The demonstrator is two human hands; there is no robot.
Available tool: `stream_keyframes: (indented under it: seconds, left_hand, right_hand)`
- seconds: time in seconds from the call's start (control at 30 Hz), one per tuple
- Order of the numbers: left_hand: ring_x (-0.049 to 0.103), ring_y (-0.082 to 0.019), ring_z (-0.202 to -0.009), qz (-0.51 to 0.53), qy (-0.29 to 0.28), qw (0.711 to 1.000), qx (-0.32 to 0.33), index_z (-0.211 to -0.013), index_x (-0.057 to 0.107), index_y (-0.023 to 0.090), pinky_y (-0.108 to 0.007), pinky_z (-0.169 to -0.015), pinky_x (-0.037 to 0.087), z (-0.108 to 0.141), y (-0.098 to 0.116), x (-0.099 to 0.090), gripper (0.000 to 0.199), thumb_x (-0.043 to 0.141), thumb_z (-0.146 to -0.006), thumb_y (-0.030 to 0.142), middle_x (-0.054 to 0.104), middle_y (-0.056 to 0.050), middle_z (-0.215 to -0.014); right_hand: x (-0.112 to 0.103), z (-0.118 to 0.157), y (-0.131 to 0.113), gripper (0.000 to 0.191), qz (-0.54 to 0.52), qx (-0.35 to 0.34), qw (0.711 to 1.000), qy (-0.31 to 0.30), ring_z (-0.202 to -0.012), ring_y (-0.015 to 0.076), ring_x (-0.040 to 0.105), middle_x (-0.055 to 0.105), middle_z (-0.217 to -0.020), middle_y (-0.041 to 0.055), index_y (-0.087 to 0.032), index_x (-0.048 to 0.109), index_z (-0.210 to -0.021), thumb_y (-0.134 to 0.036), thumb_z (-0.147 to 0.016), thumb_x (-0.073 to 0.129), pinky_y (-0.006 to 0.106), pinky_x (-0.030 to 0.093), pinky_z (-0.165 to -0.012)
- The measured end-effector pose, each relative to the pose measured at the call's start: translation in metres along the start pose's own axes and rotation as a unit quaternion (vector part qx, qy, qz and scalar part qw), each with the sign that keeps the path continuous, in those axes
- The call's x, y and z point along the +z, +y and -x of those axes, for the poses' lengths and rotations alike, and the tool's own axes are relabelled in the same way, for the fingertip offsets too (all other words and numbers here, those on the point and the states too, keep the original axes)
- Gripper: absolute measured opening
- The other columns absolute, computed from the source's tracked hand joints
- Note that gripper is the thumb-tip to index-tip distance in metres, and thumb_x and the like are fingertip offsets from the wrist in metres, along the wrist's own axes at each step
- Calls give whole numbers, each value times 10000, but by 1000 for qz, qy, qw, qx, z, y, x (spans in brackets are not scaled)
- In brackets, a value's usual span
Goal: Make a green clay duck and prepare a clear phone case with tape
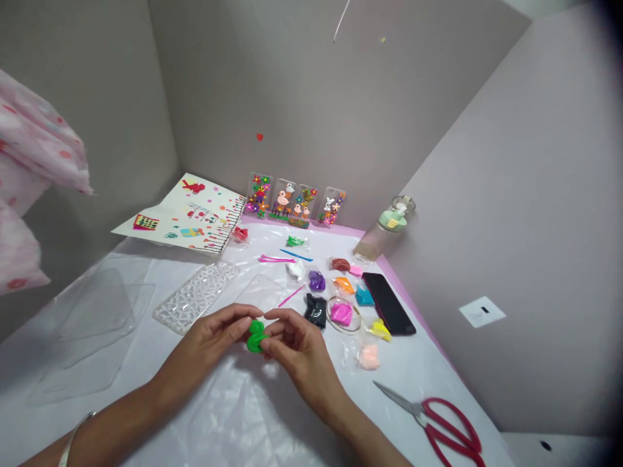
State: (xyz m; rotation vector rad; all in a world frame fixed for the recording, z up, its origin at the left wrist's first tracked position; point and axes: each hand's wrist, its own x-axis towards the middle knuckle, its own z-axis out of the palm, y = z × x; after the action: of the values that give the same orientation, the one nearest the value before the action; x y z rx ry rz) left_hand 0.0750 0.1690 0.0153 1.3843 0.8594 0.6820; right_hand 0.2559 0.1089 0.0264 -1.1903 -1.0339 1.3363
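A folded lump of bright green modelling clay is held between my two hands, above the near middle of the table. My left hand pinches its left side with thumb and fingers. From the right, my right hand grips its lower part between thumb and curled fingers. Just beyond the hands lies a clear flat phone case. A pink modelling tool and a packet of black clay are past my right hand. To the left rests a clear patterned sheet.
Several clay packets, including purple and peach, spread to the right near a black phone. Red-handled scissors lie front right. Decorated phone cases lean on the wall beside a drawing pad and bottle.
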Motion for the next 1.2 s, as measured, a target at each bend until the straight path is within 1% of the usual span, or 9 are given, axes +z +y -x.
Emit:
stream_keyframes:
  seconds: [0.07, 0.17, 0.33, 0.47, 0.7, 0.87, 0.97, 1.07, 1.2]
  left_hand:
    - [669, -246, -997, 9, 0, 1000, -4, -1186, 671, 267, -352, -909, 493, -1, -1, 0, 346, 613, -945, 508, 718, -40, -1037]
    - [666, -273, -1056, 28, -18, 999, 0, -1184, 658, 251, -362, -903, 510, -3, -4, 0, 375, 703, -885, 472, 718, -63, -1053]
    - [681, -244, -981, 46, -14, 999, 5, -1099, 680, 253, -337, -868, 517, -6, -9, 2, 287, 737, -860, 401, 727, -41, -995]
    - [686, -252, -998, 74, -26, 997, 8, -1116, 675, 240, -353, -891, 517, -5, -8, 4, 322, 752, -845, 397, 739, -55, -1019]
    - [704, -245, -996, 112, -63, 992, -2, -1109, 664, 241, -350, -909, 508, -5, -6, 3, 312, 754, -860, 408, 754, -50, -1026]
    - [687, -229, -961, 81, -38, 996, -9, -1118, 660, 245, -321, -869, 483, -5, -4, 0, 311, 697, -907, 470, 732, -32, -988]
    - [665, -227, -962, 62, -21, 998, -11, -1128, 659, 253, -315, -860, 468, -4, -4, -1, 319, 694, -905, 479, 708, -19, -986]
    - [643, -221, -959, 32, -20, 999, 6, -1052, 681, 252, -311, -868, 449, -4, -5, -1, 263, 686, -909, 473, 687, -3, -964]
    - [615, -211, -914, 7, -21, 1000, 16, -974, 675, 244, -309, -834, 436, -3, -4, 0, 244, 668, -915, 480, 653, 9, -917]
  right_hand:
    - [-1, -1, 0, 354, 0, -1, 1000, 14, -706, 134, 654, 728, -783, -11, -213, 689, -1028, -329, -734, 848, 247, 477, -671]
    - [-1, -3, 0, 324, -4, -1, 1000, 30, -732, 144, 658, 736, -803, 2, -207, 715, -965, -337, -708, 863, 256, 481, -684]
    - [-1, -4, 1, 340, -27, 17, 999, 41, -688, 135, 628, 710, -777, -7, -203, 727, -917, -324, -649, 899, 255, 472, -657]
    - [-1, -4, 0, 336, -20, 13, 999, 40, -670, 129, 615, 691, -740, -14, -195, 717, -918, -331, -665, 891, 252, 462, -653]
    - [-4, -6, -3, 377, -59, 39, 997, 13, -621, 120, 617, 706, -729, -3, -178, 720, -912, -351, -639, 915, 255, 476, -643]
    - [-4, -5, -2, 350, -47, 33, 998, 14, -639, 117, 610, 690, -752, -7, -183, 726, -907, -352, -657, 904, 247, 471, -634]
    - [-1, -2, 1, 281, 7, 4, 1000, 19, -700, 127, 625, 700, -794, 0, -193, 724, -922, -323, -713, 860, 242, 470, -660]
    - [1, 2, 6, 169, 104, -60, 992, 23, -795, 154, 659, 730, -877, 24, -205, 722, -962, -254, -805, 759, 265, 501, -734]
    - [2, 4, 11, 186, 179, -124, 976, 26, -819, 161, 669, 727, -912, 27, -217, 707, -1014, -178, -833, 686, 279, 524, -766]
